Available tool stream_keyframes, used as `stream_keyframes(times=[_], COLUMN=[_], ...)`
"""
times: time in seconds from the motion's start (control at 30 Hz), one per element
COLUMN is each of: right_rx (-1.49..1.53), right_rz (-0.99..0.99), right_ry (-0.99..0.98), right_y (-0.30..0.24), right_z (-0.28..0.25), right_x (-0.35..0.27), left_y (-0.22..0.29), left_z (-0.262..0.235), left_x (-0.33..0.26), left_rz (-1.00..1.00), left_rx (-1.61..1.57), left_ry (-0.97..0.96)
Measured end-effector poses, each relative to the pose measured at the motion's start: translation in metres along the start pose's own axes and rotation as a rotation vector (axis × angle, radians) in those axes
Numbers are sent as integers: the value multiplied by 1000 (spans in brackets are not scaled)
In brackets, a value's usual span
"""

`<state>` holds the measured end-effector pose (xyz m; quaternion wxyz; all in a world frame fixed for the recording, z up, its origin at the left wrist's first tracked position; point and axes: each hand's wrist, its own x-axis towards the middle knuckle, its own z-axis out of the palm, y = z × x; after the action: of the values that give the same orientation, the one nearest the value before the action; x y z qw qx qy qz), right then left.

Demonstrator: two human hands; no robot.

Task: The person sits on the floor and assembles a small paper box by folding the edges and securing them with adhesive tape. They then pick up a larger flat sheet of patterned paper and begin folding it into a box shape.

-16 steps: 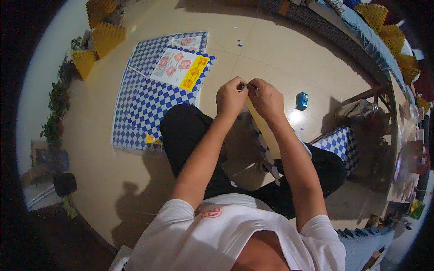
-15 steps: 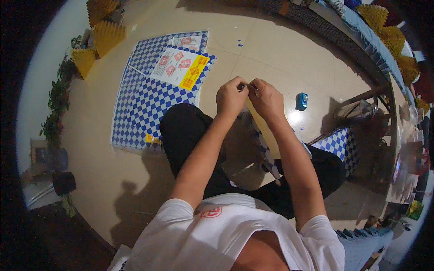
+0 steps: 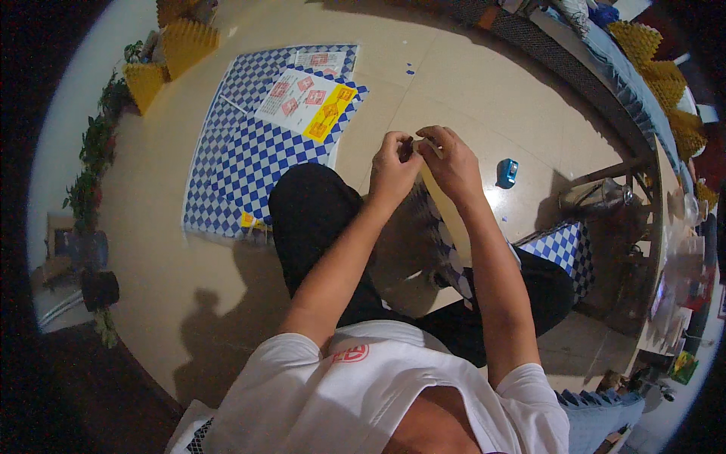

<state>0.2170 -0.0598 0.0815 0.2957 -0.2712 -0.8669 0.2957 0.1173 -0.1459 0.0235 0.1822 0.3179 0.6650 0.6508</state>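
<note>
My left hand (image 3: pixel 393 170) and my right hand (image 3: pixel 454 168) meet in front of me above the floor, fingertips close together. Both pinch the upper end of a pale-yellow piece with dark checkered sides (image 3: pixel 446 219), which hangs between my forearms toward my lap. Its lower part is in shadow and partly covered by my right arm. Left of my bent knee lie blue-and-white checkered sheets (image 3: pixel 234 170), topped by a white and yellow printed panel (image 3: pixel 291 106). A small blue boxy object (image 3: pixel 507 173), like a tape measure, rests right of my right hand.
Another checkered piece (image 3: pixel 556 246) is by my right knee, near a shiny metal vessel (image 3: pixel 594 198) and a wooden table (image 3: pixel 656 227). Leafy plants (image 3: pixel 94 163) line the left wall. Yellow ridged pieces (image 3: pixel 189 47) stand at the far left. A thin white stick (image 3: pixel 233 104) lies on the sheets.
My fingers have shifted at the top of the pale-yellow piece, and my right index finger is lifted and more extended. The whole view has turned slightly; the sheets and blue object stay put.
</note>
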Motion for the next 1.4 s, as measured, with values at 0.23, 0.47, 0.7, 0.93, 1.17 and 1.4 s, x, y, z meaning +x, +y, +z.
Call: stream_keyframes(times=[0.23,0.47,0.7,0.93,1.17,1.4], right_rx=[-127,-118,77,70,146,48], right_rz=[-158,-112,9,20,-2,8], right_ry=[-63,-108,-170,-185,-191,-212], right_y=[4,6,21,19,15,20], right_z=[-7,0,8,13,12,10], right_x=[8,13,16,19,17,21], left_y=[13,18,18,12,7,4], left_z=[-6,-7,1,7,5,7], left_x=[-1,-3,-7,-9,-7,-6], left_rz=[-65,-62,-40,-18,27,-4], left_rx=[3,57,91,161,68,27], left_ry=[-78,-2,85,139,189,146])
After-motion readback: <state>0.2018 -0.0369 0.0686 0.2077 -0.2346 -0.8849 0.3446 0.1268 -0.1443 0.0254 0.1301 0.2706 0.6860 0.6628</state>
